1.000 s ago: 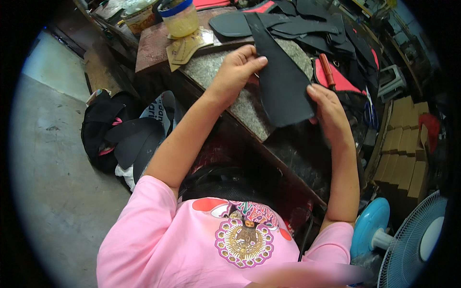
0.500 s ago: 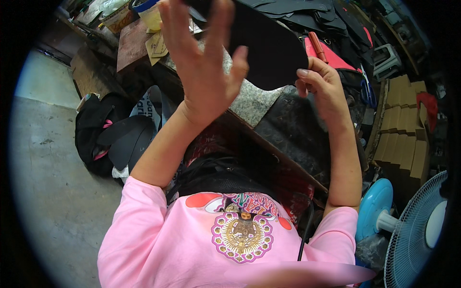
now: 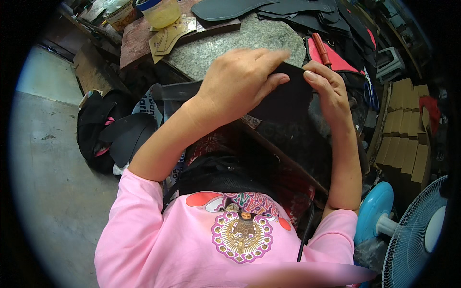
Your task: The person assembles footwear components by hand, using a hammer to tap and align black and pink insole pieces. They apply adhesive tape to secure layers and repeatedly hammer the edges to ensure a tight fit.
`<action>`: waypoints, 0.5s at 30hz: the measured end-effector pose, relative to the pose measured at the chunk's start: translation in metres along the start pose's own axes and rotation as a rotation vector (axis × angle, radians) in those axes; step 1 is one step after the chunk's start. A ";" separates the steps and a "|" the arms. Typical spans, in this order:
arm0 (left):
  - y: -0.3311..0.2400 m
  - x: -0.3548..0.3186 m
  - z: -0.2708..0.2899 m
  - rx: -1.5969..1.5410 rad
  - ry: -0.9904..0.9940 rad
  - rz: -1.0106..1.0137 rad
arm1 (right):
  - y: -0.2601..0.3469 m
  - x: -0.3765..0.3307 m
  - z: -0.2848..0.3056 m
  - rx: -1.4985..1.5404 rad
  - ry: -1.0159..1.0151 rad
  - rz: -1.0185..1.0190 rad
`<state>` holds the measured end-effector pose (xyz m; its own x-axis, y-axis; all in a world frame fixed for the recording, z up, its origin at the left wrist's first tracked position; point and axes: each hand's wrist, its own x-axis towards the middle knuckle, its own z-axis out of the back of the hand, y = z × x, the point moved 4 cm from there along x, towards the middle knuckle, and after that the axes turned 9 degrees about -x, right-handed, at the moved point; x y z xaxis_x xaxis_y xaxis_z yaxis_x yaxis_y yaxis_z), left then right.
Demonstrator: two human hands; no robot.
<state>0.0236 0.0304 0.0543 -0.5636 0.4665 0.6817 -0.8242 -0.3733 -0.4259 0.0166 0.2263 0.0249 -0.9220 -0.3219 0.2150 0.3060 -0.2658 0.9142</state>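
While you sat close against the tabletop (image 3: 240,36), both of your hands gripped one black leather piece (image 3: 288,98) held up just above its near edge. Your left hand (image 3: 237,81) lay over the piece's left part, its fingers (image 3: 269,60) stretched along the upper edge and the thumb pressed against the face, so the grasp was clenched on the leather. Your right hand (image 3: 326,86) pinched the piece's upper right corner, fingers curled behind it and the thumb on the front. The piece hung roughly upright between the two hands, its lower part dark against the shadow under the tabletop, so where it ended could not be told.

Beyond your hands the grey stone slab of the tabletop carried a tan paper pattern (image 3: 168,38) near its far left corner, just beside a yellowish plastic tub (image 3: 161,12). More black cut pieces (image 3: 297,9) lay heaped along the far side, and a red-handled tool (image 3: 321,48) rested on a red sheet (image 3: 336,60) just past your right hand. Stacked cardboard boxes (image 3: 403,129) stood to your right, with a blue fan (image 3: 413,235) below them. A black bag (image 3: 103,127) lay on the floor (image 3: 48,168) to your left.
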 end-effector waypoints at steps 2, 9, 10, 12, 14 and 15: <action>0.011 -0.003 -0.009 -0.184 0.122 0.204 | 0.001 0.001 -0.002 -0.074 -0.030 0.032; 0.023 -0.010 -0.021 -0.330 0.076 0.250 | 0.001 0.002 -0.012 -0.313 -0.040 0.116; 0.023 -0.011 -0.022 -0.307 0.063 0.228 | -0.002 0.003 -0.013 -0.267 -0.041 0.074; 0.024 -0.013 -0.024 -0.305 0.026 0.219 | -0.008 0.004 -0.015 -0.163 -0.058 0.017; 0.029 -0.013 -0.025 -0.341 -0.025 0.244 | -0.013 0.005 -0.016 -0.046 -0.087 -0.006; 0.031 -0.012 -0.023 -0.268 -0.046 0.222 | -0.015 0.006 -0.015 -0.078 -0.103 -0.033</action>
<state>0.0037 0.0318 0.0197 -0.7325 0.3586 0.5787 -0.6707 -0.2347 -0.7036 0.0104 0.2146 0.0068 -0.9502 -0.2177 0.2230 0.2887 -0.3460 0.8927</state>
